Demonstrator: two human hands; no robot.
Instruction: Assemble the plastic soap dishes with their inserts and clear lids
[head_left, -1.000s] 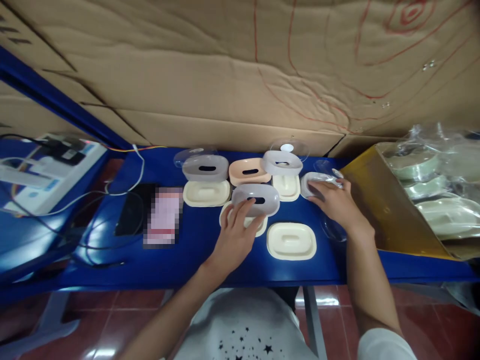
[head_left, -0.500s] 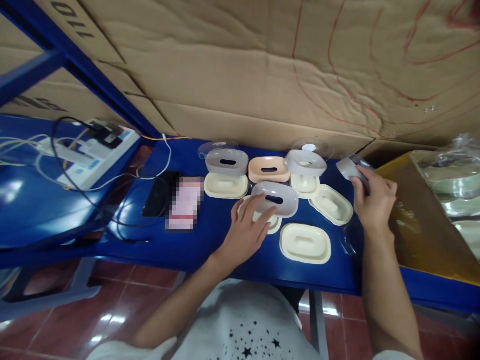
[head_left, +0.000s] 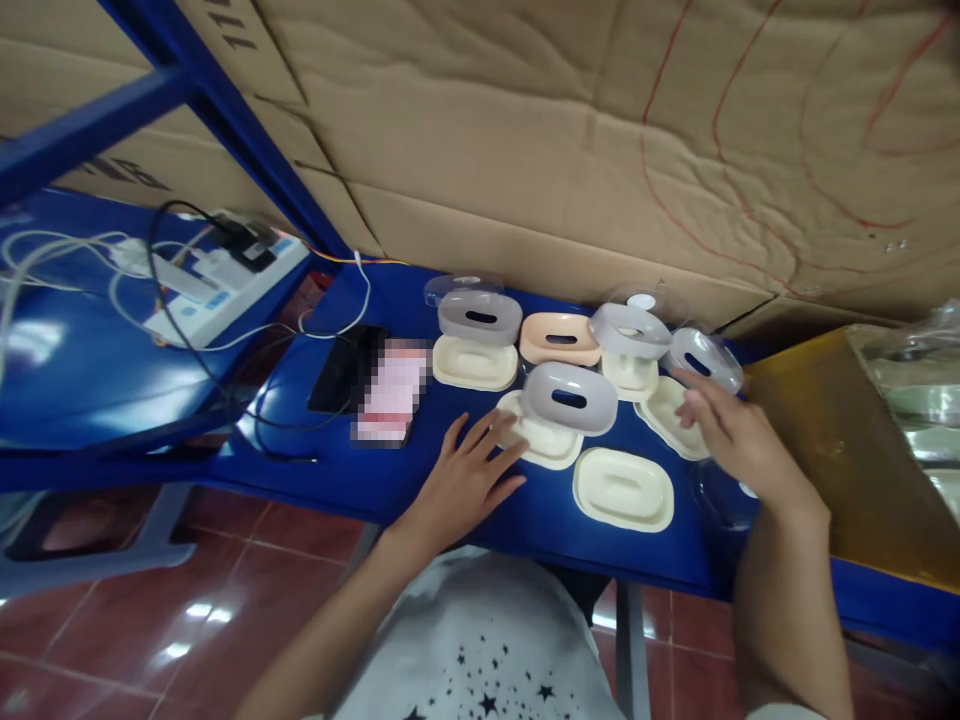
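My left hand (head_left: 469, 480) is spread with its fingertips at the left edge of a cream tray (head_left: 551, 445). A grey slotted piece (head_left: 570, 398) leans on that tray. My right hand (head_left: 739, 435), fingers apart and holding nothing, hovers by another cream tray (head_left: 669, 415). Just behind it a grey slotted piece (head_left: 705, 358) lies on the blue table (head_left: 450, 500). Another cream tray (head_left: 624, 489) lies near the front edge. In the back row are a grey piece (head_left: 480, 318), a peach piece (head_left: 561, 338) and a pale grey piece (head_left: 630, 331).
Two phones, one black (head_left: 337, 370) and one with a blurred screen (head_left: 394, 390), lie at the left beside cables. A power strip (head_left: 232, 295) sits further left. At the right is an open box (head_left: 847, 440) with plastic-wrapped pieces. Cardboard (head_left: 487, 120) stands behind.
My right hand has let go of the grey piece, which now lies flat at the back right, and has come nearer. My left hand has drawn back slightly from the middle grey piece. The view has shifted.
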